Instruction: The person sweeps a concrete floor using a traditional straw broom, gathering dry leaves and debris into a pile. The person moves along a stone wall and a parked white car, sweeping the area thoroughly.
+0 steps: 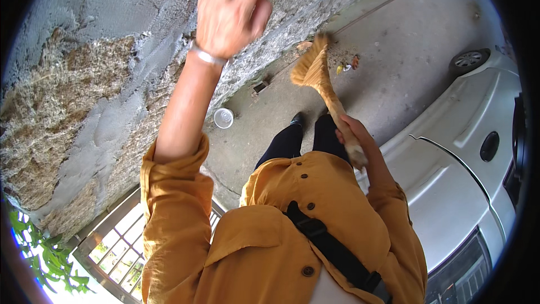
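My right hand (358, 133) grips the short handle of a straw hand broom (331, 97). The broom's fanned bristles (310, 65) point away from me, above the concrete floor by the foot of the wall. My left hand (234, 8), with a silver bracelet (207, 56) at the wrist, is raised in front of the rough wall (105, 63). Its fingers are bent, blurred and partly cut off by the top edge, so whether they hold or touch anything cannot be told. Beyond the bristles lies a little litter (348, 66), including dry leaf-like scraps.
A clear plastic cup or tub (223, 118) stands on the concrete floor (249, 147) near the wall. Past it is a small dark drain hole (260, 87). A silver-white car (443, 169) stands close on my right. A barred metal gate (122, 253) and green leaves (52, 255) are at lower left.
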### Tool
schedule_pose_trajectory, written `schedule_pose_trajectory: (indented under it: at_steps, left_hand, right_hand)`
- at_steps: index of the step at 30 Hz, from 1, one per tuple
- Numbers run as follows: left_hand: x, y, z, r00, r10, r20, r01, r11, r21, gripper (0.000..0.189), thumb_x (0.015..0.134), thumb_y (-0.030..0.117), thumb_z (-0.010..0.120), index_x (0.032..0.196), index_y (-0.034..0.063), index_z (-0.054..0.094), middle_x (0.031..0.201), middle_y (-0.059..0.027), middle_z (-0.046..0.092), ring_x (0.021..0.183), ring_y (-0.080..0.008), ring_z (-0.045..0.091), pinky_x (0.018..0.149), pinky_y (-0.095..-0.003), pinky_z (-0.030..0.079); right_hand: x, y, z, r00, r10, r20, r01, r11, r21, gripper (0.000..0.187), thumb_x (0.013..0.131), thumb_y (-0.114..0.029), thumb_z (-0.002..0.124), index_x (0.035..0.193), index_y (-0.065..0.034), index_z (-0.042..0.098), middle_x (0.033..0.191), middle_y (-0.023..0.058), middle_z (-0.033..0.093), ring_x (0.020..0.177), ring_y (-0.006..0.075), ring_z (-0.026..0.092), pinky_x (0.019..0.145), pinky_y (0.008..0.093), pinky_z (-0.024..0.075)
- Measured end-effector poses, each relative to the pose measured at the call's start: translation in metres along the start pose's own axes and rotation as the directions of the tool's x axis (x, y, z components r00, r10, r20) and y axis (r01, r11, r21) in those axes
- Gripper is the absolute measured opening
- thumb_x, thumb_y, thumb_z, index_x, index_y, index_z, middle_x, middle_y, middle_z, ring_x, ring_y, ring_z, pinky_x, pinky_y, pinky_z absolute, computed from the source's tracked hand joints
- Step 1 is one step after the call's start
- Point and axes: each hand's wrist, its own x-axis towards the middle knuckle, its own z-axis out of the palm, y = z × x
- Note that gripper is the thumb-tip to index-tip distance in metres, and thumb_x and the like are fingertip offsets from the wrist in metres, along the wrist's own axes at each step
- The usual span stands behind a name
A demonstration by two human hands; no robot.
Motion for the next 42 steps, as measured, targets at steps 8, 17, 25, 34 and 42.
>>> schedule_pose_trajectory:
  at_steps: [8, 17, 25, 34, 42]
  left_hand:
    - [-0.111, -0.005, -0.086, 0.987, -0.001, -0.159, 0.048, 0.956, 0.289, 0.031, 0.064, 0.001, 0.054, 0.090, 0.0143, 0.065, 0.120, -0.0062, 0.053, 0.126, -0.0262, 0.033, 0.108, -0.0409, 0.016]
    - [-0.154, -0.025, -0.143, 0.978, -0.183, -0.105, 0.210, 0.807, 0.552, 0.033, 0.075, 0.007, 0.056, 0.108, 0.0078, 0.057, 0.130, -0.0169, 0.035, 0.130, -0.0339, 0.020, 0.105, -0.0524, 0.011]
    - [-0.168, -0.048, -0.142, 0.989, -0.090, -0.117, 0.145, 0.745, 0.651, 0.033, 0.083, 0.023, 0.049, 0.110, 0.0074, 0.058, 0.131, -0.0174, 0.038, 0.128, -0.0359, 0.026, 0.107, -0.0461, 0.005]
    - [-0.167, -0.047, -0.140, 0.986, -0.097, -0.134, 0.161, 0.743, 0.649, 0.033, 0.079, 0.018, 0.050, 0.110, 0.0099, 0.059, 0.130, -0.0172, 0.040, 0.127, -0.0365, 0.028, 0.107, -0.0443, 0.005]
    - [-0.167, -0.047, -0.142, 0.985, -0.096, -0.140, 0.165, 0.730, 0.663, 0.032, 0.079, 0.017, 0.051, 0.108, 0.0110, 0.061, 0.130, -0.0171, 0.041, 0.127, -0.0352, 0.030, 0.108, -0.0425, 0.004]
  right_hand:
    - [-0.091, -0.005, -0.003, 0.989, -0.103, -0.108, 0.112, 0.991, 0.077, 0.029, 0.086, -0.037, 0.049, 0.088, -0.0082, 0.047, 0.062, 0.0077, 0.053, 0.047, 0.0147, 0.050, 0.042, 0.0262, 0.0428]
    - [0.103, -0.015, 0.017, 0.986, -0.129, 0.103, 0.117, 0.986, 0.115, 0.037, 0.086, -0.042, 0.047, 0.092, -0.0065, 0.043, 0.065, 0.0099, 0.053, 0.047, 0.0189, 0.054, 0.044, 0.0315, 0.0485]
    - [-0.020, 0.022, 0.028, 0.968, -0.004, 0.250, -0.031, 0.990, 0.136, 0.036, 0.090, -0.039, 0.043, 0.095, -0.0033, 0.045, 0.067, 0.0103, 0.053, 0.049, 0.0160, 0.051, 0.045, 0.0265, 0.0438]
    - [-0.123, 0.000, 0.029, 0.995, -0.036, 0.088, 0.015, 0.976, 0.219, 0.030, 0.088, -0.034, 0.045, 0.101, -0.0075, 0.043, 0.073, 0.0106, 0.053, 0.057, 0.0157, 0.053, 0.046, 0.0278, 0.0455]
    - [-0.008, -0.039, -0.020, 0.719, -0.672, -0.175, 0.215, 0.455, -0.864, 0.042, 0.075, -0.023, 0.052, 0.108, 0.0008, 0.042, 0.078, 0.0148, 0.057, 0.067, 0.0238, 0.059, 0.056, 0.0373, 0.0508]
